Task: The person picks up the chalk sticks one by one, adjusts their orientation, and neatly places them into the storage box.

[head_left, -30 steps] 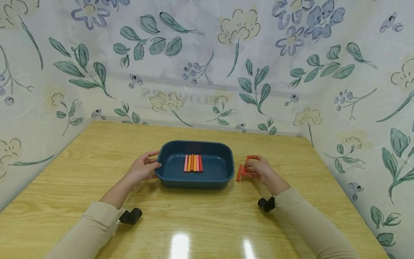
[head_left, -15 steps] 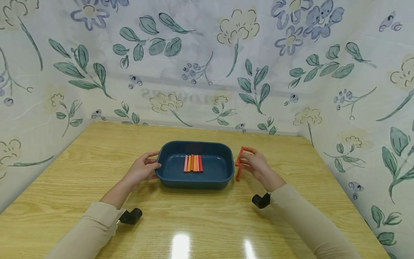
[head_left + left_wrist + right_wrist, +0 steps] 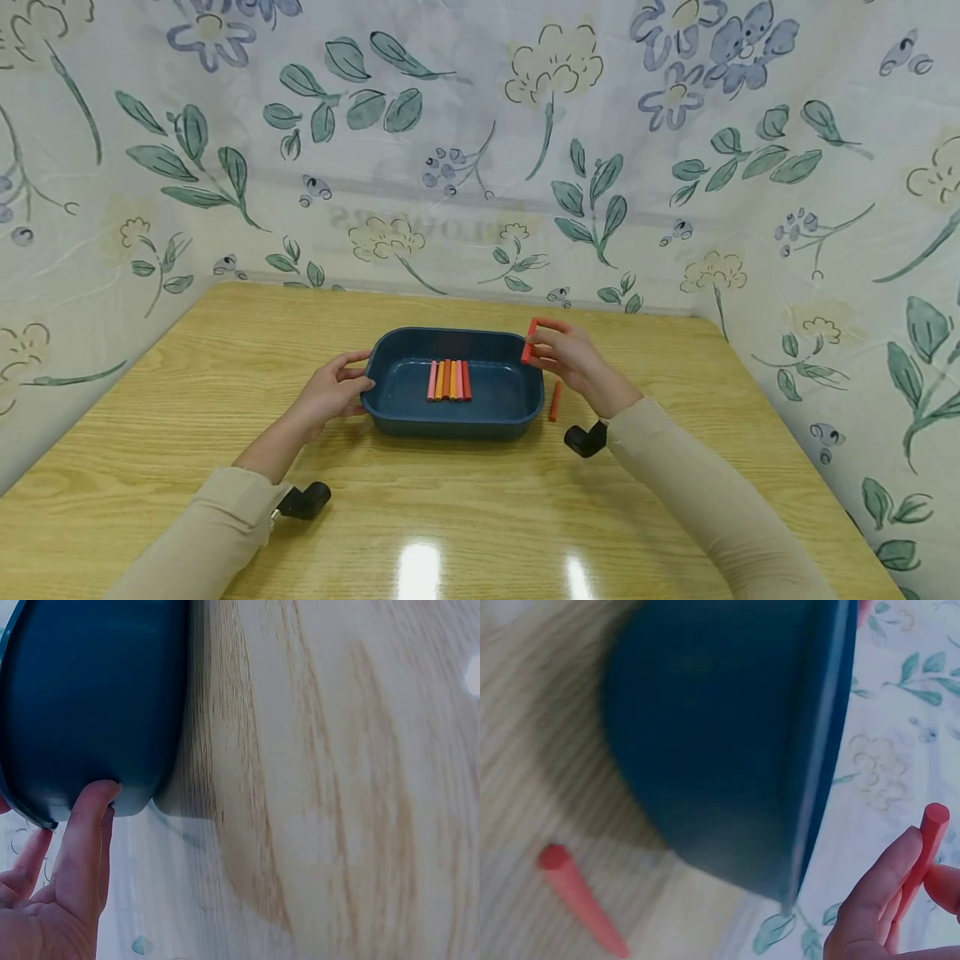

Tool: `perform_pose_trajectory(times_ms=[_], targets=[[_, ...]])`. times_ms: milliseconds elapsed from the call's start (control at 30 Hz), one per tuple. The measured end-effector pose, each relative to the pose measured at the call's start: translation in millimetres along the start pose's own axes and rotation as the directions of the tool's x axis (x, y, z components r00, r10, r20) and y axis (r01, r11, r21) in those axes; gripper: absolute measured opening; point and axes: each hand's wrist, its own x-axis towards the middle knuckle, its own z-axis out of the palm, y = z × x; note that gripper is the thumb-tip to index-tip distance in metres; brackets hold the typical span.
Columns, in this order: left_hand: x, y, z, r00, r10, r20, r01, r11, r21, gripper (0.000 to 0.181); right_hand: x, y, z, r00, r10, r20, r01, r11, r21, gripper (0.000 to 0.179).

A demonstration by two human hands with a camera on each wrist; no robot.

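A dark blue rectangular dish [image 3: 457, 425] stands on the table, with a row of several pink, yellow, orange and red crayons [image 3: 448, 381] side by side on its floor. My left hand [image 3: 335, 389] grips its left end, thumb at the rim and fingers against the outer wall, as the left wrist view shows from close by. Over the dish's right rim, my right hand [image 3: 567, 353] pinches a red six-sided crayon [image 3: 932, 825] between thumb and fingers. Another red crayon [image 3: 555, 401] lies on the table just right of the dish, below that hand.
The wooden table [image 3: 450, 517] reaches back to a floral cloth [image 3: 465, 192] that hangs behind it and along both sides. A black wrist camera [image 3: 303, 501] sits under the left sleeve and another black camera [image 3: 585, 439] under the right.
My right hand has lifted the red crayon off the table and carried it left and up to the dish's right rim. The left hand and the dish have stayed put.
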Motion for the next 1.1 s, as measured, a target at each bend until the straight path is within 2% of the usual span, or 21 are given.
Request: perform_pose_trajectory(times_ms=[233,433,633,733,900,1100], targets=[[0.7,-1.1,-0.6,1.0,0.001,-0.001,-0.001,1.0,0.003,0.056,7.5,-13,18,0.997,0.075,-0.009,-0.075,0.997,0.018,0.048],[0.0,-2.3,0.1,1.0,-0.001,-0.004,0.001,1.0,0.004,0.056,18.5,-18,36,0.991,0.136,0.008,-0.137,0.991,0.016,0.039],[-0.3,-2.9,0.8,1.0,0.004,-0.004,-0.004,1.0,0.003,0.056,30.1,-22,50,0.977,0.204,0.06,-0.205,0.979,0.011,0.033],[0.2,-2.9,0.7,1.0,0.004,-0.003,-0.004,1.0,0.002,0.056,34.9,-23,53,0.969,0.242,0.057,-0.242,0.97,-0.011,0.029],[0.8,-1.4,0.1,1.0,-0.001,-0.006,0.001,1.0,0.005,0.055,43.0,-23,54,0.954,0.296,0.05,-0.289,0.952,-0.101,0.025],[1.1,-0.8,0.1,1.0,-0.002,-0.008,0.002,1.0,0.005,0.055,51.0,-17,57,0.927,0.36,0.103,-0.327,0.912,-0.25,0.027]])
